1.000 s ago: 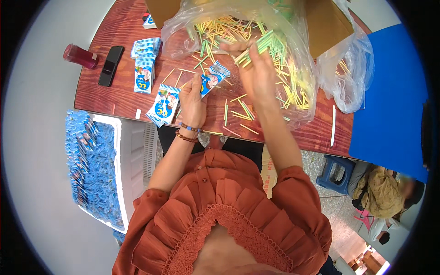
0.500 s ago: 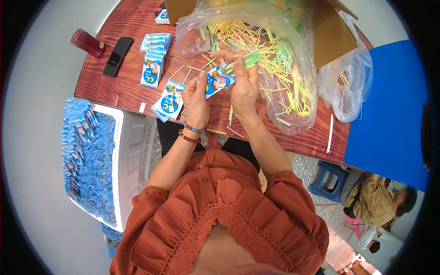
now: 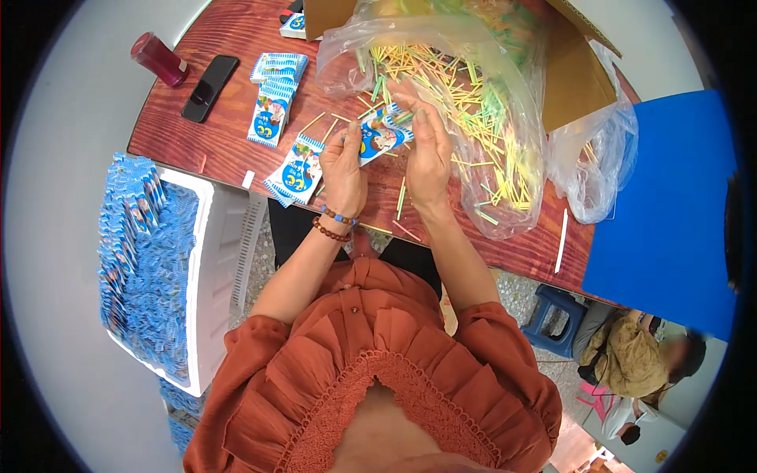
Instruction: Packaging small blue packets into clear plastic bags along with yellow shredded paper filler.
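I saw a plastic bag (image 3: pixel 414 33) of sticks (image 3: pixel 516 185) crowding the right hand (image 3: pixel 430 162), finger grip unclear; the left hand (image 3: pixel 344 171) pinched a packet (image 3: pixel 384 136), long axis pointing rightward and away.

A blue-and-white packet (image 3: pixel 383 139) with striped trim and a printed figure is slanting away to the right above the surface (image 3: pixel 168 124), its near end sitting in the left hand (image 3: pixel 344 172). Thin yellow, green and pink sticks (image 3: pixel 426 65) are lying jumbled in a clear bag (image 3: pixel 341 66), others lying loose nearby.
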The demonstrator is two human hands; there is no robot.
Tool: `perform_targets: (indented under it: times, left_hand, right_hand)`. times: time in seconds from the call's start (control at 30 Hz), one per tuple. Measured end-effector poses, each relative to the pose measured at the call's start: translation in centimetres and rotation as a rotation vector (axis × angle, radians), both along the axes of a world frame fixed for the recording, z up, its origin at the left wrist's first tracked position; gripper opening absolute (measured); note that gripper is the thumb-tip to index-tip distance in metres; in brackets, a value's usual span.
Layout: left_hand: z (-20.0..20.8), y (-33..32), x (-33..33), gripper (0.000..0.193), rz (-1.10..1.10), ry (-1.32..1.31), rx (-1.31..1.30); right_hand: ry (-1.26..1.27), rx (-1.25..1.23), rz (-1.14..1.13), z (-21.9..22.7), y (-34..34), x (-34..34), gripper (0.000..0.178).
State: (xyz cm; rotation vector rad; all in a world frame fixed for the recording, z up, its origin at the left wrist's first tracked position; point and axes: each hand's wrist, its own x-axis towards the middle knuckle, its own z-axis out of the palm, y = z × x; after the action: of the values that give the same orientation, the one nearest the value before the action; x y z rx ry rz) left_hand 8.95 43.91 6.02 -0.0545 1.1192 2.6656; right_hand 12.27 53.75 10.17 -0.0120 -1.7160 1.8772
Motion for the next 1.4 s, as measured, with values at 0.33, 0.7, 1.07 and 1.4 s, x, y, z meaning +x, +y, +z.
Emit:
perform_targets:
  times: [0.33,0.7,1.07,1.4]
  left_hand:
    - [-0.9,-0.7,-0.9,0.023,-0.070,0.045,0.087]
    - [-0.4,-4.9,-3.7,0.025,0.106,-0.013,0.026]
    - [-1.4,-5.9,-3.0,0.021,-0.080,0.043,0.093]
    - [-1.5,-4.6,-3.0,0.021,-0.022,0.031,0.068]
  right_hand:
    - [0.011,0.032,0.062,1.1,0.2,-0.8,0.030]
    - [-0.494,0.888,0.016,-4.8,6.1,-3.0,0.022]
    - [-0.606,1.367,0.201,-4.2,7.2,-5.8,0.018]
    - [-0.101,0.017,0.131,3.9,-0.3,-2.4,0.004]
